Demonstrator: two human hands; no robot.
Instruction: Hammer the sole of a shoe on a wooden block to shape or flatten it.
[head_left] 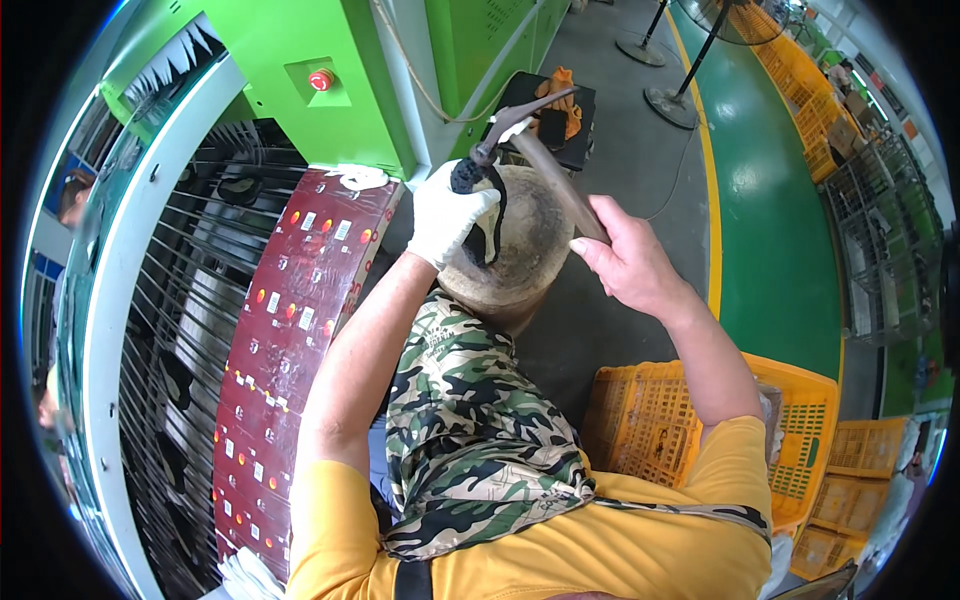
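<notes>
My left hand, in a white glove, is closed around a curved black shoe upper with a pale inner face. It holds the upper over a round, worn wooden block in front of me. My bare right hand grips the lower end of the wooden handle of a hammer. The hammer's dark, curved head is above the block, close to the top of the upper, and some white wrapping shows where it meets the handle. Whether the head touches the upper, I cannot tell.
On my left runs a machine with a wire conveyor and a long maroon printed box. A red stop button sits on its green panel. Yellow crates stand at right. Orange gloves lie beyond the block, near fan stands.
</notes>
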